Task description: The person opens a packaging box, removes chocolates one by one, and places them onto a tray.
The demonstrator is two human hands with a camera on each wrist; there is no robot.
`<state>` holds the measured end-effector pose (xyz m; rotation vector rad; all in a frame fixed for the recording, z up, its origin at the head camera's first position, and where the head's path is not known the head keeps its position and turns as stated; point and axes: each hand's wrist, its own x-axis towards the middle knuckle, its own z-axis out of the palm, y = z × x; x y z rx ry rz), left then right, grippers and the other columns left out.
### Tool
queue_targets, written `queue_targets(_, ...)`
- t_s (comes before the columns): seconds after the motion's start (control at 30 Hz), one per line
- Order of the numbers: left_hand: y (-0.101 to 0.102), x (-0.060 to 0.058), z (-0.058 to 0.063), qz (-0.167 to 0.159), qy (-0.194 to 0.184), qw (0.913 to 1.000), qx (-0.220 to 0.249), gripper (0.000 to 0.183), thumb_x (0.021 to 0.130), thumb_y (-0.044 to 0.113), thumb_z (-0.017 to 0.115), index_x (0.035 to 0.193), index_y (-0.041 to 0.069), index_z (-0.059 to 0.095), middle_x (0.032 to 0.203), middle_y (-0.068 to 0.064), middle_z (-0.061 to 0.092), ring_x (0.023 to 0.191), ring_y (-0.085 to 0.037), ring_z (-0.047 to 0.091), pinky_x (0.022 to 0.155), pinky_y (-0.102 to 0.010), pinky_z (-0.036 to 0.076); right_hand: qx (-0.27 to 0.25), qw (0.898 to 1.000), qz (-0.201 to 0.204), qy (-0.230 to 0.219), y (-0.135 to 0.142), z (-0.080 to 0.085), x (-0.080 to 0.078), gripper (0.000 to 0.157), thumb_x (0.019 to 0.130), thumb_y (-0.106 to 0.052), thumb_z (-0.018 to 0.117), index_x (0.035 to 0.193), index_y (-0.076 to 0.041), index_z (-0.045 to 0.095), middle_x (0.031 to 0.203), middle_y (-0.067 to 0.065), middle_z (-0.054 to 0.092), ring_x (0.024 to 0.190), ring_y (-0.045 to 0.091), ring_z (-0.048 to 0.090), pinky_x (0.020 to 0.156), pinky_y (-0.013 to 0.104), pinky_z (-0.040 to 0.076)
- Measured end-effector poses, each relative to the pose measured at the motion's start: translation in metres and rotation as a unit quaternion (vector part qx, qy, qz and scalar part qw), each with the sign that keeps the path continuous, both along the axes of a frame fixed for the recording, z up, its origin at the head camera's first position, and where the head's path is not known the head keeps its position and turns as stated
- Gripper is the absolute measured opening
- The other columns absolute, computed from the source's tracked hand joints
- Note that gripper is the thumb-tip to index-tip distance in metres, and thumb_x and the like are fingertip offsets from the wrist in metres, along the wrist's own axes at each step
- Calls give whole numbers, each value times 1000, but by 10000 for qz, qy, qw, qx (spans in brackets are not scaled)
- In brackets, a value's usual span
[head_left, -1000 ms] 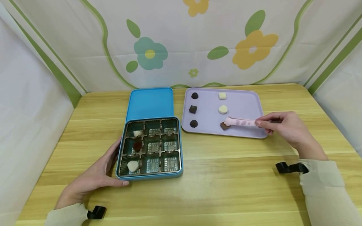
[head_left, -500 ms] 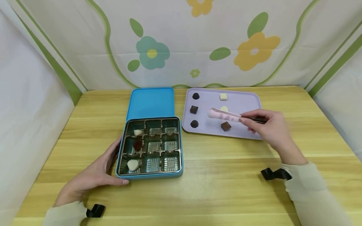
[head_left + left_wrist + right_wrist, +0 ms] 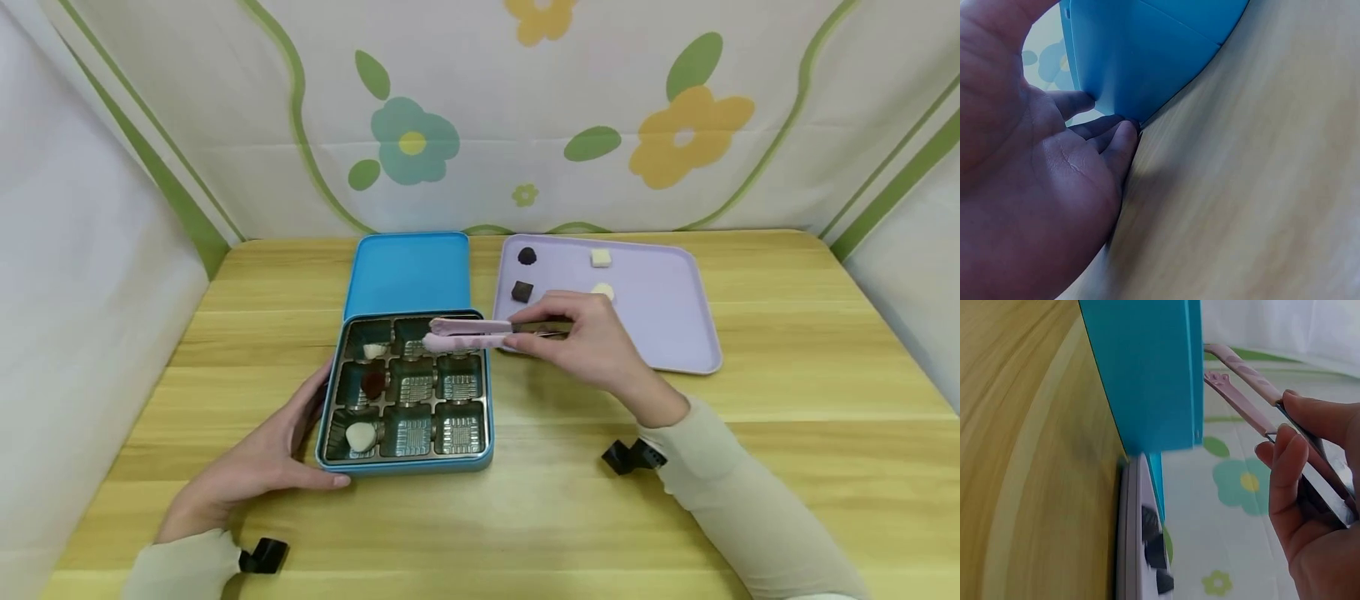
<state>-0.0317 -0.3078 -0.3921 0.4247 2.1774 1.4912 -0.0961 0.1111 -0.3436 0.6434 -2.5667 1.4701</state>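
Note:
My right hand [image 3: 592, 337] pinches pink tongs [image 3: 472, 334] with paw-shaped tips, above the back middle compartment of a blue tin [image 3: 420, 468]. In the right wrist view the tongs [image 3: 1247, 403] have their arms apart, with nothing visible between the parts that show; the tin's edge meets the tips. My left hand [image 3: 255, 467] rests against the tin's left side, thumb along the front corner. Its extended fingers [image 3: 1121, 147] touch the base. Down the left column lie a white chocolate [image 3: 373, 351], a reddish-brown chocolate [image 3: 372, 384] and another white chocolate [image 3: 361, 437].
Behind the tin lies its blue lid [image 3: 408, 271]. The lilac tray [image 3: 667, 325] at the right bears dark chocolates [image 3: 522, 291] and white chocolates [image 3: 601, 257]; my right hand hides its front part. A floral curtain [image 3: 465, 108] stands behind the wooden table [image 3: 555, 517].
My right hand has carried the tongs left from the tray to over the tin. The brown chocolate stayed on the tray half a second ago and is now hidden. My left hand stays put.

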Motion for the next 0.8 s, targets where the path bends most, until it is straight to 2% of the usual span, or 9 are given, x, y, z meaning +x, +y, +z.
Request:
queue_targets(0.27, 3, 1, 0, -3, -32, 9998, 187, 136, 79, 6, 95, 173, 41, 4, 183, -3, -1, 167, -35, -5, 111, 2, 21, 6, 9949, 676, 747, -38, 3, -11, 18, 87, -13, 91, 104, -9, 86, 93, 3, 79, 80, 13, 68, 71, 31, 57)
queue_targets(0.47, 6, 1, -1, -26, -124, 9995, 287, 136, 79, 5, 95, 173, 41, 4, 184, 0, -1, 167, -32, -6, 112, 1, 21, 136, 9940, 803, 725, -51, 0, -20, 18, 88, -14, 90, 103, -5, 85, 93, 6, 81, 76, 13, 65, 68, 27, 53)
queue_targets(0.57, 6, 0, -2, -47, -67, 9995, 296, 136, 78, 5, 95, 173, 40, 4, 183, -3, -1, 167, -34, -6, 112, 1, 22, 232, 9932, 898, 708, -56, 1, -25, 17, 89, -14, 89, 103, -5, 85, 93, 6, 81, 75, 12, 65, 67, 26, 53)
queue_targets(0.67, 6, -1, -2, -49, -78, 9995, 308, 137, 78, 5, 95, 173, 41, 4, 184, -2, -1, 166, -35, -6, 112, 1, 22, 566, 9897, 1064, 769, -61, 10, -30, 17, 91, -17, 88, 104, -6, 86, 95, 5, 82, 77, 12, 67, 69, 26, 53)
queue_targets(0.8, 7, -3, -3, -123, -47, 9992, 383, 136, 78, 4, 95, 174, 39, 4, 184, -2, -2, 167, -30, -6, 113, 1, 21, 1399, 9771, 1334, 893, -74, 26, -39, 17, 92, -22, 87, 103, -8, 86, 97, 4, 83, 85, 17, 70, 75, 31, 53)
